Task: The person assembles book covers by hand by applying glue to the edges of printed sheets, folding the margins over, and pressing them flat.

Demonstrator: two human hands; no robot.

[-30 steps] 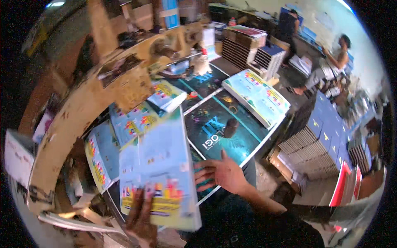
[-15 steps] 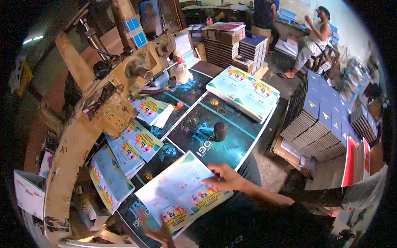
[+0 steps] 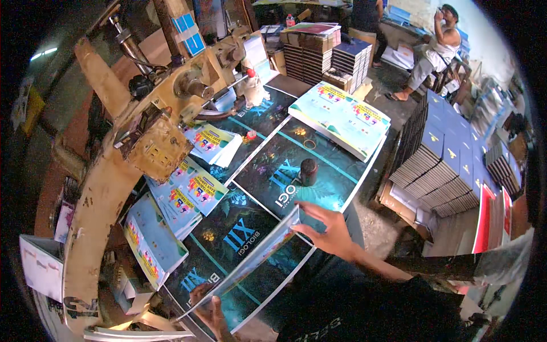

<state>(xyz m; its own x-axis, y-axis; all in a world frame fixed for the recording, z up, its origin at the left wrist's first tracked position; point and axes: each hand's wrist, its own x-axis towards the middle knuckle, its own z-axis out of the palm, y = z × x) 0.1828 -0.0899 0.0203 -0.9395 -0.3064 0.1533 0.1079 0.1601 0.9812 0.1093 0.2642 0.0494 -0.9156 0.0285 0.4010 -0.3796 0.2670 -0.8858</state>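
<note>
A thin printed sheaf of paper [image 3: 256,253] stands nearly on edge above the table, its long edge toward me. My right hand [image 3: 329,231] pinches its far right end between thumb and fingers. At the near left end, my left hand [image 3: 212,314] closes its fingers and thumb round the lower edge. Beneath lies a dark teal printed sheet [image 3: 250,206] covering the tabletop. Beyond my right hand a dark cylinder [image 3: 308,171] stands upright. Left of the sheaf, colourful printed covers [image 3: 191,192] lie in a loose pile, with a folded pale-blue one [image 3: 152,236] nearer me.
A worn beige metal machine [image 3: 102,211] curves along the left side, its head over the table. A thick stack of printed sheets [image 3: 342,117] lies at the table's far right. Blue-covered books [image 3: 441,142] are piled on the right. Two people are in the background, one seated [image 3: 439,54].
The sheaf has gone from lying face up and tilted to standing nearly on edge. My left hand, spread beside it before, now grips its near end; my right hand has shifted right.
</note>
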